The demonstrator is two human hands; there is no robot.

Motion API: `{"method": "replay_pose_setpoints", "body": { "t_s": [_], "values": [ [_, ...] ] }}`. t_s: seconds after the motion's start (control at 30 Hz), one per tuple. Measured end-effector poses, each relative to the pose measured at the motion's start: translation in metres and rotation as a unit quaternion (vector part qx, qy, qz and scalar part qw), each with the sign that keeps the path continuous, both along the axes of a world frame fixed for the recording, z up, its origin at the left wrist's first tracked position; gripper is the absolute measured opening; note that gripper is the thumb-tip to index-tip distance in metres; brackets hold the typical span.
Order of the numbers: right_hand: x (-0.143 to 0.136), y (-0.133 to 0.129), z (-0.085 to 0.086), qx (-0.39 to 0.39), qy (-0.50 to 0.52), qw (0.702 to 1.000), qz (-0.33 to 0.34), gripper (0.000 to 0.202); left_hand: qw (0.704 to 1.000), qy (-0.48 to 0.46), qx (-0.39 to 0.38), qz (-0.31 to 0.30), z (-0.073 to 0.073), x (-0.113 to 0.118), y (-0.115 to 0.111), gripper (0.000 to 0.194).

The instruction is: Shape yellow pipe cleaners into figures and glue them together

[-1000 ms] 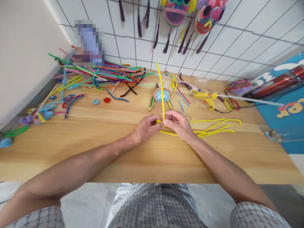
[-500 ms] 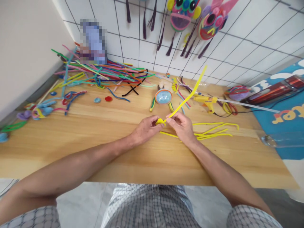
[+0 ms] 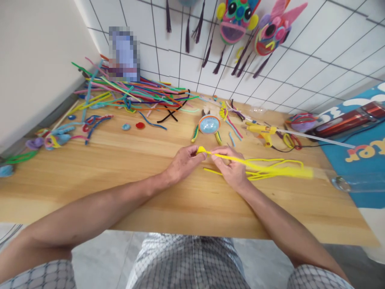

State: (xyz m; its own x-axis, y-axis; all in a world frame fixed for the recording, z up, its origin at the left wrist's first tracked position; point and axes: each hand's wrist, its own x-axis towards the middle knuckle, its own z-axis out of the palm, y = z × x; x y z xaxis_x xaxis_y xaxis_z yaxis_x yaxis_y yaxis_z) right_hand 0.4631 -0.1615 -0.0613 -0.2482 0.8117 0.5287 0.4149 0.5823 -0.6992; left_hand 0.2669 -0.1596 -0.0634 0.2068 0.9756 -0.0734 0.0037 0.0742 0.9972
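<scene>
Pinched in my left hand (image 3: 187,161) is the coiled end of a yellow pipe cleaner (image 3: 201,149). The fingers of my right hand (image 3: 231,165) close on the same pipe cleaner just beside the coil. Its long free end sweeps out to the right, blurred by motion. Below that end several loose yellow pipe cleaners (image 3: 293,161) lie on the wooden table (image 3: 150,152), partly hidden by my right hand. Just beyond my hands, a pale blue oval piece with an orange rim (image 3: 209,125) rests over pliers with green-yellow handles (image 3: 195,134).
A heap of coloured pipe cleaners (image 3: 141,94) covers the back left. Coiled pieces (image 3: 60,137) lie farther left. At the right are a yellow glue gun (image 3: 261,131) with its cord, a red flask (image 3: 349,120) and a clear bottle (image 3: 357,182). Decorated masks (image 3: 237,20) hang on the tiled wall.
The pipe cleaner's free end has swung from pointing up and away to pointing right, low over the loose yellow ones. Both hands keep their pinch in nearly the same place.
</scene>
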Motion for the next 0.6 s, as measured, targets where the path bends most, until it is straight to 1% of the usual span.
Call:
{"method": "replay_pose_setpoints", "body": {
  "t_s": [0.1,0.17,0.2,0.27,0.37,0.47,0.6],
  "values": [
    [-0.002,-0.002,-0.001,0.116,-0.052,0.992,0.022,0.013,0.999,-0.028,-0.016,0.025,-0.002,0.000,0.001,0.024],
    [-0.003,-0.003,-0.002,0.160,-0.081,0.984,0.015,0.018,0.998,-0.056,-0.022,0.035,-0.005,0.000,0.001,0.025],
    [-0.003,-0.004,-0.002,0.169,-0.090,0.981,0.011,0.019,0.997,-0.070,-0.022,0.038,-0.006,0.000,0.001,0.026],
    [-0.003,-0.005,0.000,0.162,-0.097,0.982,0.012,0.018,0.995,-0.092,-0.021,0.036,-0.007,0.000,0.001,0.028],
    [-0.003,-0.008,0.002,0.129,-0.094,0.987,0.022,0.016,0.994,-0.105,-0.024,0.035,-0.009,0.000,0.001,0.028],
    [-0.005,-0.008,0.001,0.118,-0.090,0.989,0.004,0.012,0.992,-0.118,-0.036,0.035,-0.010,0.000,0.001,0.028],
    [-0.006,-0.007,-0.002,0.128,-0.085,0.988,-0.018,0.016,0.986,-0.148,-0.065,0.030,-0.011,0.001,0.000,0.027]
  ]
}}
